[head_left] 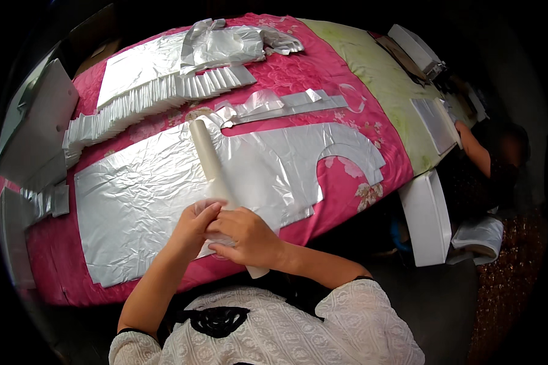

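My left hand [201,220] and my right hand [248,234] meet over the near edge of a large flat stack of silvery plastic bags [134,194]. The fingers of both are closed against each other, and what they pinch is too small or hidden to make out. Beneath my hands a long cream-coloured roll [206,152] lies across the stack, its near end sticking out past the bed edge below my right hand. At the right, the stack has a rounded cut-out like a carrier bag's handles.
Behind the stack stand a long row of folded silvery packets [146,97] and cut bag strips [286,108]. More silvery bags [225,45] lie farther back on the pink flowered cover [310,61]. White boxes [428,219] stand right. Another person's arm [472,149] reaches in there.
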